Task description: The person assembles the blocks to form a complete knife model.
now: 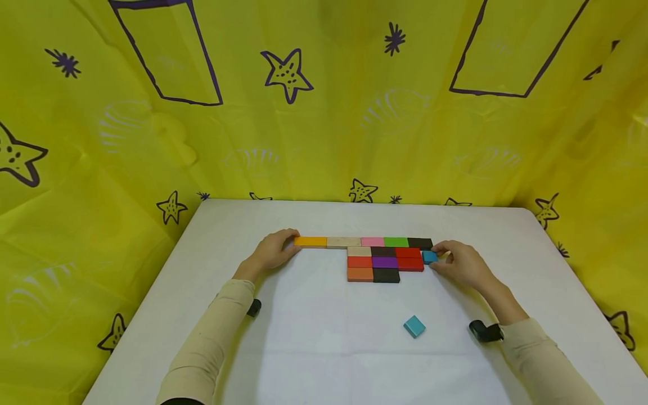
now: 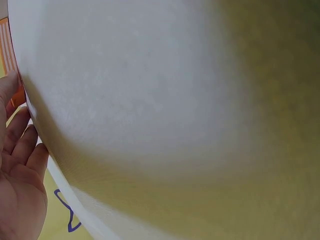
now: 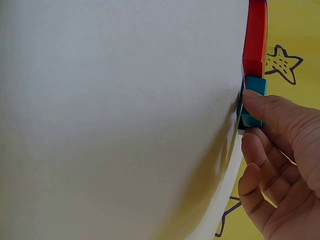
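My right hand (image 1: 463, 263) pinches a small blue block (image 1: 429, 257) between thumb and fingers, at the right end of the red blocks (image 1: 409, 259). In the right wrist view the blue block (image 3: 256, 86) stands close against a red block (image 3: 255, 42), its lower part behind the thumb. On the far left, my left hand (image 1: 275, 248) holds the left end of a yellow-orange block (image 1: 311, 242) with thumb and forefinger. That block starts a long row with beige (image 1: 344, 242), pink (image 1: 373, 242), green (image 1: 396, 242) and black (image 1: 420, 243) blocks.
Shorter rows lie flush below the long row, with a purple block (image 1: 385, 262), an orange block (image 1: 360, 274) and a black block (image 1: 386, 275) among them. A loose teal block (image 1: 414, 326) lies turned on the white table (image 1: 329, 337). A yellow patterned cloth (image 1: 334, 124) hangs behind.
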A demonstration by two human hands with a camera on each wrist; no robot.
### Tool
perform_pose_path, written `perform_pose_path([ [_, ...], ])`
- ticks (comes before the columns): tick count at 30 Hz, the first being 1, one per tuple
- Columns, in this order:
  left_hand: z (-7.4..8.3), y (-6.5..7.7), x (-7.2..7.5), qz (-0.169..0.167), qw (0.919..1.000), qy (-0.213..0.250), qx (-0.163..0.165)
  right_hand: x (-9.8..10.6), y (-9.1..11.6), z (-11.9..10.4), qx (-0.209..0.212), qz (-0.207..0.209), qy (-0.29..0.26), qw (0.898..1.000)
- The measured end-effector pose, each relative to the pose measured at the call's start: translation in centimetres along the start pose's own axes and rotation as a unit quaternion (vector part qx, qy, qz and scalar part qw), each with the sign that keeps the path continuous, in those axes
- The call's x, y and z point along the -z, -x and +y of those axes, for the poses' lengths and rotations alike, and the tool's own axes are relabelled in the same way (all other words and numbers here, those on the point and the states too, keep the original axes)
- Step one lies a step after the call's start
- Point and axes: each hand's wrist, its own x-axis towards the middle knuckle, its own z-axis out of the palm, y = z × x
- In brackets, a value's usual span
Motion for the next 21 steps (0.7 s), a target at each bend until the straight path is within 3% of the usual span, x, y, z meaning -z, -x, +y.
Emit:
perform_pose_path([
  [21,0.17,0.01,0.13,0.002,1.0,-0.006,-0.008,-0.31,-0.62,-0.32,-0.01,0.007,0.002,1.0],
])
